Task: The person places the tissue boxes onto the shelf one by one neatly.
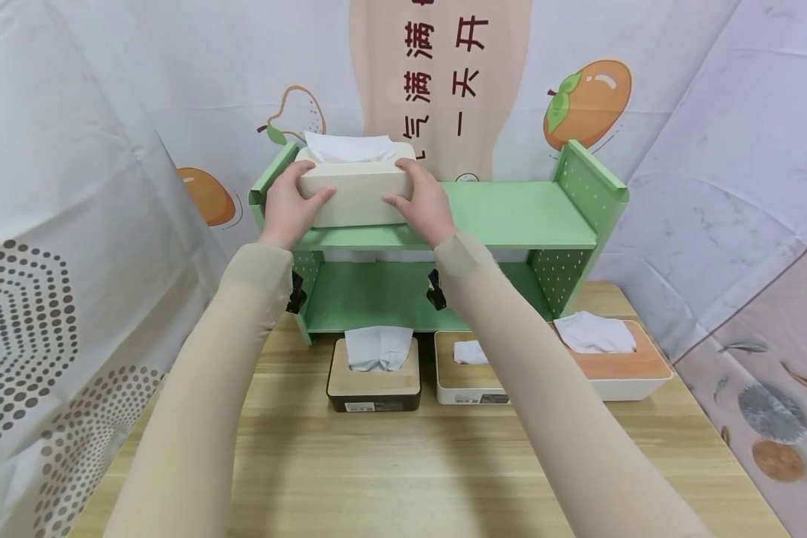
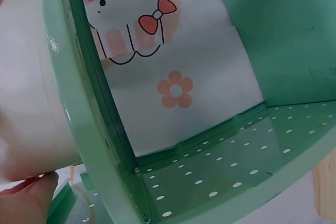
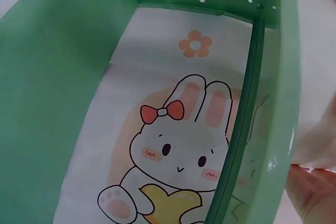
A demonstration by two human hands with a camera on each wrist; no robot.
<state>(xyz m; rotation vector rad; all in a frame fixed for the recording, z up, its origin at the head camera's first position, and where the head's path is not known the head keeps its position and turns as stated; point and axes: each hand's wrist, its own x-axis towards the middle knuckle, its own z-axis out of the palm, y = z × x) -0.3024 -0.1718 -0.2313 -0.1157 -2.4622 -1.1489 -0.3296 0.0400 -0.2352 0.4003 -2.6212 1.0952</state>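
A cream tissue box (image 1: 359,202) with a white tissue (image 1: 350,148) standing out of its top is at the left part of the green rack's upper shelf (image 1: 518,217). My left hand (image 1: 289,205) grips its left end, thumb on the front face. On the opposite end my right hand (image 1: 429,205) grips it the same way. Seen from the left wrist, the box (image 2: 31,93) and part of the left hand (image 2: 29,200) lie beyond the shelf edge. The right wrist view has the right hand (image 3: 315,195) against the box's lower side.
Below the rack, on the wooden table (image 1: 376,471), stand a black tissue box with a wooden lid (image 1: 374,385), a white one with a wooden lid (image 1: 453,377) partly behind my right sleeve, and a white one with an orange-brown lid (image 1: 619,366). Printed curtains (image 1: 208,67) hang around.
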